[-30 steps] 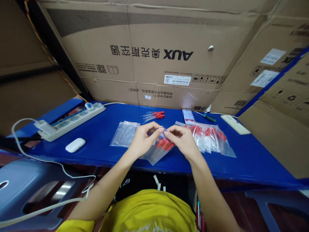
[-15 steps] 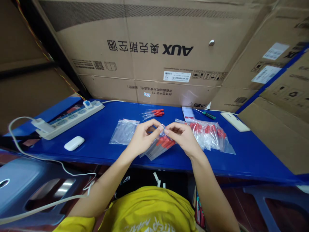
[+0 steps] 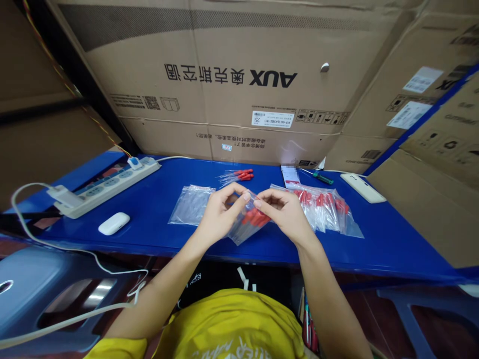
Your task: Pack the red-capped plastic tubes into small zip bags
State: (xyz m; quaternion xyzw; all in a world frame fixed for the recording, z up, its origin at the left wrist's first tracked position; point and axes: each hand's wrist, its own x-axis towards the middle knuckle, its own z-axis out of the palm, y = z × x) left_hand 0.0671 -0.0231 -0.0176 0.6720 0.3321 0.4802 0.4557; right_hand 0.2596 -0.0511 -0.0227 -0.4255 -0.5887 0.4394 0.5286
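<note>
The likeliest trouble sits at the top of the clear bag (image 3: 241, 235), which is over the desk (image 3: 377, 242) between the two hands, its lower end toward the desk's front edge. The left hand (image 3: 225, 210) and the right hand (image 3: 283, 208) are both closed in a pinch on the bag's upper edge, close together; whether that edge is sealed or parted cannot be made out behind them. If it is a press strip and the pinch runs off line, part of it could stay unfastened and let the red-handled tools (image 3: 255, 218) inside slide out. Their handles lie close under the pinch, so one caught in the edge could hold it apart. The thin ends point down toward the lower end, and a hard squeeze or tug could drive one through the film, which looks flimsy. Slick plastic may also slip from so small a grip, and a drop near the front edge could send the bag off it. The right hand is just beside the filled bags (image 3: 329, 207), which overlap in a row; a careless swing of the wrist could shove them about. The empty bags (image 3: 190, 207), beside the left hand, could scatter likewise.
</note>
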